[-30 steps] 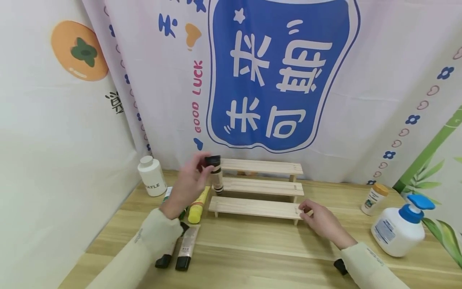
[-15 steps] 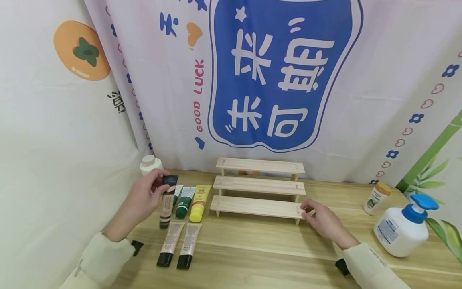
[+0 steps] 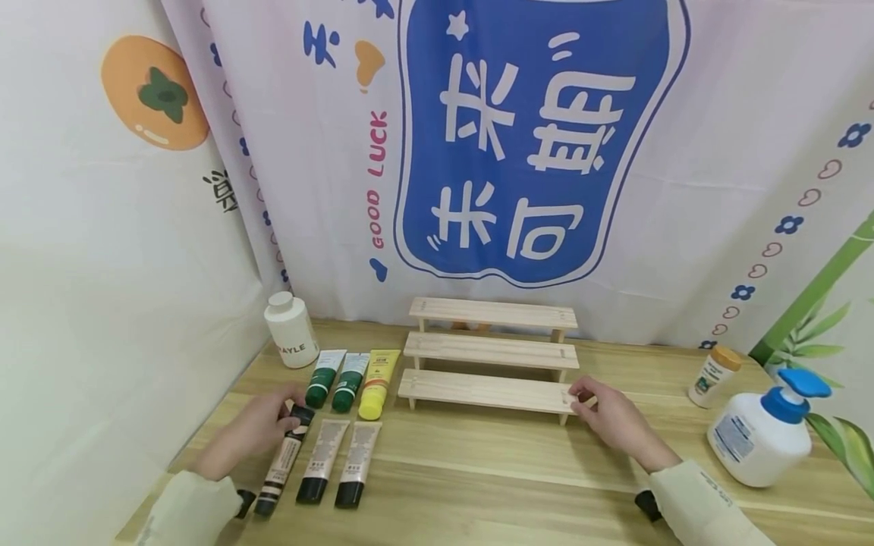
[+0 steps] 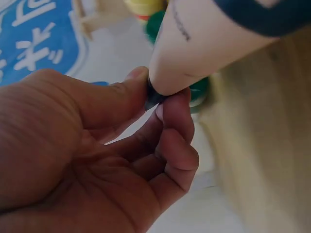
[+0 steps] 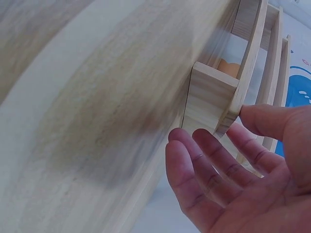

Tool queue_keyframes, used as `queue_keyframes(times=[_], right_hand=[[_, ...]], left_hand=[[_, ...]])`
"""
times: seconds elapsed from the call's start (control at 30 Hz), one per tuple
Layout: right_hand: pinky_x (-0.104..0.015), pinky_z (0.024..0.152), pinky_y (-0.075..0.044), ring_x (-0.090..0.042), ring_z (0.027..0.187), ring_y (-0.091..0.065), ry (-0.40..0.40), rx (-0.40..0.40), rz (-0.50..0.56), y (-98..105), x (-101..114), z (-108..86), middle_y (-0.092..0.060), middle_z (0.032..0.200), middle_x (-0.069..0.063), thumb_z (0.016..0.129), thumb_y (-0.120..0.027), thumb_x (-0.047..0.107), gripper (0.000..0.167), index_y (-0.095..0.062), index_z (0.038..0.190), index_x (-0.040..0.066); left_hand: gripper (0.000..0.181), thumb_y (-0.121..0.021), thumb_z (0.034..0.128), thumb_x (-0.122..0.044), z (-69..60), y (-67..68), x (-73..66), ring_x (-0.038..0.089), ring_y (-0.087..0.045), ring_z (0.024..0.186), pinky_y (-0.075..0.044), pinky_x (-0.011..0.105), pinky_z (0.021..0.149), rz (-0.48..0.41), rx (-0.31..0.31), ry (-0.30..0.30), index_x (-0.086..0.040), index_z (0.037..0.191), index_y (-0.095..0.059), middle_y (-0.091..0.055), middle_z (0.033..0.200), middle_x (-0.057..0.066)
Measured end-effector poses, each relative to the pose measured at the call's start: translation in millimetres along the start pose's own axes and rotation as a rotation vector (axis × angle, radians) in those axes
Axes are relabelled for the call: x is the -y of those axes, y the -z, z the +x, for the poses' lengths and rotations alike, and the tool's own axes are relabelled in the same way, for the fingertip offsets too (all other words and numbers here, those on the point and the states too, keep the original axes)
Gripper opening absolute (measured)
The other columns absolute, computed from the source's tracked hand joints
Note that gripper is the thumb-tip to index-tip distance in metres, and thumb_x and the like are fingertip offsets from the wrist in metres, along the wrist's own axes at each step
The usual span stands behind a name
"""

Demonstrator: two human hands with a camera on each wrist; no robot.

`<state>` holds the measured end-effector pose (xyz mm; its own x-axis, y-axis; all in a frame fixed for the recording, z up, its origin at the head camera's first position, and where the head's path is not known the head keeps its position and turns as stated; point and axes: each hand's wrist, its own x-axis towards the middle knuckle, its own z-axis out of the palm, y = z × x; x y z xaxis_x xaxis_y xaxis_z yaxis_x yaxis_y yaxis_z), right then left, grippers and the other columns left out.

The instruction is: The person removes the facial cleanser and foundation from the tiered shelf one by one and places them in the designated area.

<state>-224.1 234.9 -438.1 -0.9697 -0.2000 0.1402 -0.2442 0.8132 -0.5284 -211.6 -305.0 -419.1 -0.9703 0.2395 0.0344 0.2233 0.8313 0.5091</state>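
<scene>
My left hand (image 3: 251,426) pinches the dark end of a beige tube with black bands (image 3: 282,461), which lies slanted at the left of the table. In the left wrist view the thumb and forefinger meet on that end, and the tube body (image 4: 194,48) points away from the palm. Two pinkish tubes with black caps (image 3: 324,455) lie side by side just right of it. My right hand (image 3: 611,417) holds the right end of the lowest step of a three-step wooden rack (image 3: 486,390). Its thumb touches the step's edge in the right wrist view, other fingers spread loosely below.
Behind the pinkish tubes lie two green-and-white tubes (image 3: 350,381) and a yellow tube (image 3: 378,383). A white bottle (image 3: 291,331) stands at the back left. On the right are a small orange-capped bottle (image 3: 713,377) and a blue-topped pump bottle (image 3: 758,436). A printed curtain (image 3: 328,152) hangs behind.
The left hand has carried the beige tube from beside the rack leftwards and down onto the table, left of the pinkish tubes. My right hand has stayed at the rack's end.
</scene>
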Motion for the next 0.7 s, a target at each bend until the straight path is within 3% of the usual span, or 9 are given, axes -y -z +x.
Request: queue_keyframes(times=[0.27,0.4,0.7], right_hand=[[-0.035,0.063,-0.050,-0.015,0.072,-0.061,-0.002,0.006,0.008,-0.1,1.0,-1.8,-0.063,0.097,-0.006,0.091,-0.063,0.011,0.016,-0.060,0.107,0.008],[-0.036,0.064,-0.050,-0.016,0.073,-0.061,0.007,0.001,0.014,0.4,1.7,-2.1,-0.063,0.096,-0.007,0.091,-0.063,0.010,0.016,-0.060,0.107,0.008],[-0.037,0.065,-0.051,-0.020,0.076,-0.063,0.019,-0.007,0.011,2.8,1.9,-4.0,-0.063,0.100,-0.011,0.090,-0.064,0.009,0.019,-0.060,0.108,0.007]], left_hand=[[0.019,-0.061,0.0879,0.001,3.1,-10.5,18.0,0.017,-0.048,0.061,-0.041,0.032,0.054,-0.019,0.009,0.056,-0.001,0.106,-0.056,-0.053,0.071,0.003],[0.018,-0.060,0.0890,-0.001,4.9,-11.0,20.1,0.017,-0.051,0.064,-0.043,0.033,0.056,-0.003,0.016,0.103,-0.002,0.107,-0.057,-0.055,0.074,0.004],[0.013,-0.059,0.0909,-0.009,4.7,-11.5,15.9,0.018,-0.052,0.063,-0.043,0.034,0.054,0.026,0.003,0.129,-0.002,0.102,-0.059,-0.057,0.075,0.005]])
